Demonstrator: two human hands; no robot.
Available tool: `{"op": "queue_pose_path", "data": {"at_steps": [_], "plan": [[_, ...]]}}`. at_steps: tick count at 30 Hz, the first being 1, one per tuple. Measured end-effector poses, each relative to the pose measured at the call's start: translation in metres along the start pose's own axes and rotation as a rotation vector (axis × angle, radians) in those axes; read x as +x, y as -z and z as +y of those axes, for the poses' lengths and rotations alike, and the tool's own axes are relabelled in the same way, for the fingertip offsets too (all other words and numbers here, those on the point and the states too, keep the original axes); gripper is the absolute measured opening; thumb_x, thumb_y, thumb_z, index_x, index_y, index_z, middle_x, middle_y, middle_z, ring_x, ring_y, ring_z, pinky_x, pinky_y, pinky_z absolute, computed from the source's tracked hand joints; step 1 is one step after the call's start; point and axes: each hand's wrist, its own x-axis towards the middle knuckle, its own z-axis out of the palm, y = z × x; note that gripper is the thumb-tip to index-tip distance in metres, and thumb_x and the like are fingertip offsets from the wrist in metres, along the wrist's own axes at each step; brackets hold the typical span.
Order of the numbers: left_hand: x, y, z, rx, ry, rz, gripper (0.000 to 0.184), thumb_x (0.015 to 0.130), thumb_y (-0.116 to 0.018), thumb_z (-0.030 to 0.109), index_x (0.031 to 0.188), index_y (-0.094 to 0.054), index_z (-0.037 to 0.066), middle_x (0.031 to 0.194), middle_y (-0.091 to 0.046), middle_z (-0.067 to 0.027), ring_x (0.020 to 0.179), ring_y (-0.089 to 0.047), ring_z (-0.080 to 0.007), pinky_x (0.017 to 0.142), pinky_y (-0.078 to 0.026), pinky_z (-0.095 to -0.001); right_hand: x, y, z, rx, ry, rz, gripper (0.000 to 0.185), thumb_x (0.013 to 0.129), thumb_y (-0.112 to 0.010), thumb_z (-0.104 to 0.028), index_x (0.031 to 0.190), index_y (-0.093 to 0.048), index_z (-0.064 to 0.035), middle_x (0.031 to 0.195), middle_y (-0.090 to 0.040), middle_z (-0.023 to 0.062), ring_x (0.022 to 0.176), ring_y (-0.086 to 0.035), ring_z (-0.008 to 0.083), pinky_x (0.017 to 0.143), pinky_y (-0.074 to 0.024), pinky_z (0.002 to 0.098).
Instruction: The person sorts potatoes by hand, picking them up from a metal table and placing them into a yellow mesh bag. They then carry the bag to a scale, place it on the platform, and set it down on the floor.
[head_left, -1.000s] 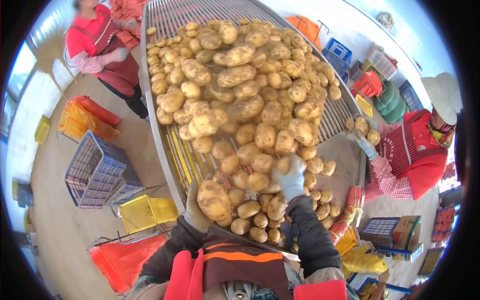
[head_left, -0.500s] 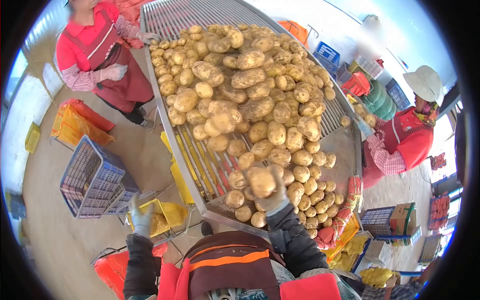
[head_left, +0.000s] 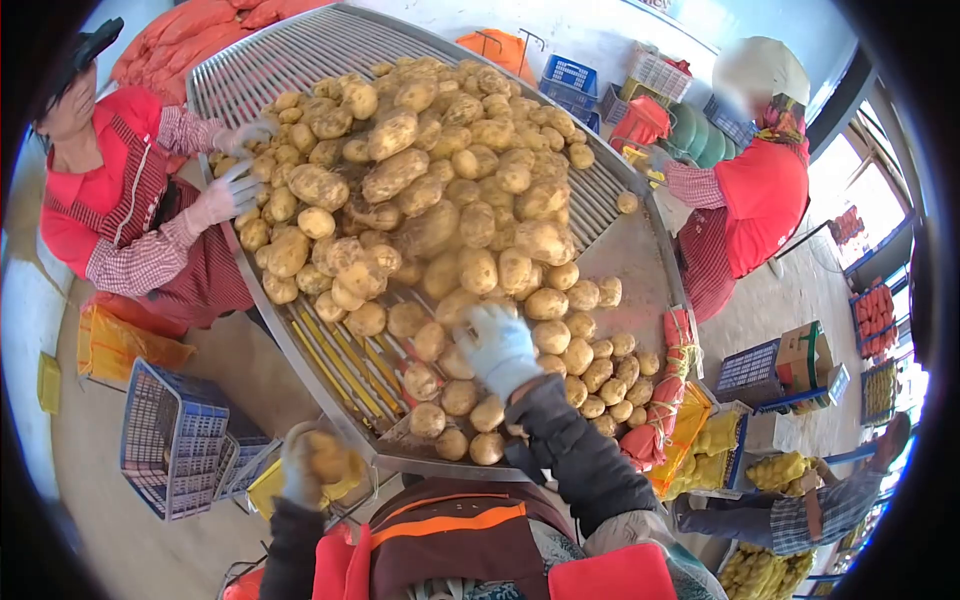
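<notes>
My left hand (head_left: 300, 468), in a pale glove and blurred by motion, is beside the near left edge of the sorting table with a potato (head_left: 335, 462) in its fingers. A yellow bag (head_left: 262, 488) hangs close by. My right hand (head_left: 497, 348), also gloved, lies palm down on potatoes at the near end of the heap. Its fingers are stretched out, their tips partly lost among the potatoes. A large heap of soil-marked potatoes (head_left: 478, 272) covers the slatted table (head_left: 300, 50); smaller potatoes (head_left: 598, 375) are gathered near its right corner.
Two co-workers in red stand at the table; the left one's gloved hands (head_left: 225, 195) touch the heap. Blue crates (head_left: 170, 440) stand at left. A rolled red mesh bag (head_left: 668, 395) lies on the right edge. Another person (head_left: 830, 510) bends over filled bags at lower right.
My right hand no longer holds its potato and has moved left and up onto the heap. A potato is now in my left hand. The left co-worker's hands have reached onto the heap.
</notes>
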Motion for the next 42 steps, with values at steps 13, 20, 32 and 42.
{"op": "queue_pose_path", "data": {"at_steps": [13,20,32,42], "plan": [[0.034,-0.103,0.019,1.158,-0.58,-0.117,0.042,0.071,-0.073,0.012,0.11,-0.06,0.004,0.107,-0.057,-0.0198,0.1,-0.054,-0.0385,0.086,-0.045,-0.0451,-0.043,-0.021,0.088,-0.253,0.472,0.279,0.019,0.077,-0.062,-0.023,0.089,-0.063,-0.0089,0.099,-0.058,0.0058,0.105,-0.052,0.025,0.095,-0.0383,0.046],[0.117,-0.271,0.001,1.499,-0.462,-0.51,0.048,0.082,-0.062,0.025,0.123,-0.05,0.006,0.124,-0.05,-0.0207,0.105,-0.055,-0.0356,0.087,-0.045,-0.0438,-0.061,-0.023,0.117,-0.322,0.241,0.156,0.021,0.074,-0.062,-0.023,0.091,-0.062,-0.0103,0.099,-0.059,0.0047,0.102,-0.053,0.0237,0.091,-0.0408,0.0464],[0.099,-0.249,-0.058,1.208,-0.335,-0.681,0.043,0.091,-0.05,0.029,0.132,-0.049,0.015,0.134,-0.051,-0.0077,0.125,-0.046,-0.0285,0.103,-0.037,-0.0422,0.089,-0.028,0.011,-0.395,0.646,0.235,0.061,0.076,-0.065,-0.037,0.127,-0.049,-0.0067,0.128,-0.049,0.0166,0.127,-0.036,0.0357,0.107,-0.0219,0.056],[0.039,-0.154,-0.034,0.546,-0.398,0.062,0.032,0.082,-0.065,0.004,0.112,-0.053,0.004,0.101,-0.055,-0.0095,0.091,-0.056,-0.0173,0.078,-0.049,-0.0299,0.034,0.009,-0.009,-0.262,0.432,-0.167,0.047,0.074,-0.071,-0.041,0.109,-0.061,-0.0116,0.116,-0.05,0.0121,0.11,-0.049,0.0296,0.099,-0.0356,0.0443]]}}
